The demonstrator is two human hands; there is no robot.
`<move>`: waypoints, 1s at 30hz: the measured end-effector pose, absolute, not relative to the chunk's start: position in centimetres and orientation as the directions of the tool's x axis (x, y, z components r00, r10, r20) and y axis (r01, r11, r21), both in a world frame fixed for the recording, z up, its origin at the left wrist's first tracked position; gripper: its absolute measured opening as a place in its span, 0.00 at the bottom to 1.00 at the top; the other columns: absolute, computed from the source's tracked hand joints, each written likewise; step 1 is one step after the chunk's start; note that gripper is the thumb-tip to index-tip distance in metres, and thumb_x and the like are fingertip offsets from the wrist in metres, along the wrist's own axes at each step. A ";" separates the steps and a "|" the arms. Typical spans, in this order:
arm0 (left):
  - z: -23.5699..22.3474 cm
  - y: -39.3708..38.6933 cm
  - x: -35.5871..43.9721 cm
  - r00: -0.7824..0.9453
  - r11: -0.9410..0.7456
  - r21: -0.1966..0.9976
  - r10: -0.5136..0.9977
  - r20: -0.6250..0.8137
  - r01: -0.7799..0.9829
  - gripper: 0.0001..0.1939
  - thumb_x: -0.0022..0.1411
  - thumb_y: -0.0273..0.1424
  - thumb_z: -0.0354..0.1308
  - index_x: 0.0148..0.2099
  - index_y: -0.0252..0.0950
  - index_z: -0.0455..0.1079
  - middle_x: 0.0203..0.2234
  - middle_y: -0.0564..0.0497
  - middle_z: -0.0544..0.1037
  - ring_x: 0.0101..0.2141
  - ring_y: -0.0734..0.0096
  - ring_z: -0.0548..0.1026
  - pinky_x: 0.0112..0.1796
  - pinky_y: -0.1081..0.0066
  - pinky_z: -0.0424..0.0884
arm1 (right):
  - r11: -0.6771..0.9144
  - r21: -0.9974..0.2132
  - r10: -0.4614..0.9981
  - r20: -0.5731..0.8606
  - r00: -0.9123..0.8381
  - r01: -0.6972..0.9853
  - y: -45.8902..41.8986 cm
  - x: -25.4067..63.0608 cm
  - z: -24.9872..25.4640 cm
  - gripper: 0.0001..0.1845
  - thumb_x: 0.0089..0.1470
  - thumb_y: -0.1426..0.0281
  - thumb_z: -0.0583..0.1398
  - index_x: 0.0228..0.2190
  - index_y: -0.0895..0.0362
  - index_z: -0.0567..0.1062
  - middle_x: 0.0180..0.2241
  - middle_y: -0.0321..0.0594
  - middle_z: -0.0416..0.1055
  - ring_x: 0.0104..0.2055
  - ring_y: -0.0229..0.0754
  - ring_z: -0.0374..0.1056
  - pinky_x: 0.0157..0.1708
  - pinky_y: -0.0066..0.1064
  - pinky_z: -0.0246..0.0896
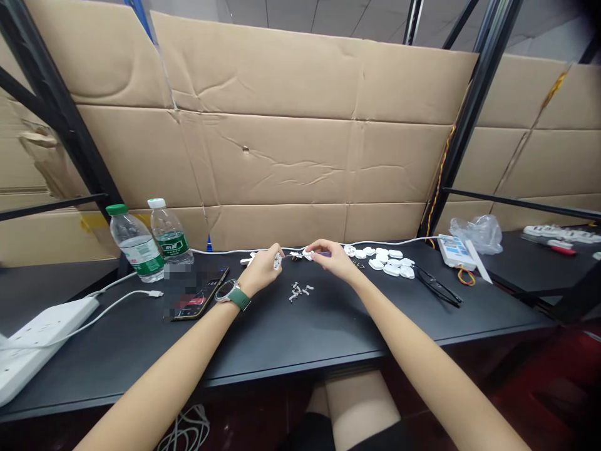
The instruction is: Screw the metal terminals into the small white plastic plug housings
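Observation:
My left hand [263, 266], with a green-strapped watch on its wrist, is closed around a small white plastic part [278, 260] near the back of the black table [300, 326]. My right hand [331, 258] is pinched on a thin tool with a purple tip [323, 254], which points toward the left hand. A little pile of small white bits [299, 291] lies on the table just in front of both hands. Several white plug-shaped shells [387, 262] lie in a cluster to the right of my right hand.
Two water bottles [150, 241] stand at the back left beside a phone [201, 294]. A white power strip [37, 338] with cable lies at the far left. Black glasses [436, 288], a white box [454, 250] and a plastic bag [476, 230] are at the right. Cardboard walls stand behind.

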State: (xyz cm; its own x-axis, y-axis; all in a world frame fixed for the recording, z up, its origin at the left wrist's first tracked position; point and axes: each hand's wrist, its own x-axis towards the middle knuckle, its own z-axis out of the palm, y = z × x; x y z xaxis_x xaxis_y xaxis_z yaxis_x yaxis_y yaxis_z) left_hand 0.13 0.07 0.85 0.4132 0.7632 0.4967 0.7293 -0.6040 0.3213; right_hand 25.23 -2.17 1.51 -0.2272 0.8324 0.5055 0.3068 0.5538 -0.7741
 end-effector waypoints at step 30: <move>1.9 -1.3 0.9 0.455 -0.671 0.324 0.711 0.536 0.667 0.05 0.63 0.34 0.57 0.37 0.39 0.70 0.28 0.54 0.77 0.29 0.68 0.73 0.34 0.70 0.63 | 0.564 -0.775 0.824 0.510 -0.246 0.284 -1.8 25.4 1.3 0.11 0.54 0.67 0.59 0.36 0.56 0.80 0.26 0.35 0.73 0.28 0.38 0.68 0.33 0.30 0.62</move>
State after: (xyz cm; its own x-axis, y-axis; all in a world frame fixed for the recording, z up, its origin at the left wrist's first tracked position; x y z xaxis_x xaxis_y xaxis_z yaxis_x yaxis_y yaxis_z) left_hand 0.89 -1.30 1.89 0.4546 0.7112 0.5362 0.6674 -0.6706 0.3237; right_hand 25.41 -1.85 1.32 -0.2461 0.8242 0.5101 0.2843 0.5645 -0.7749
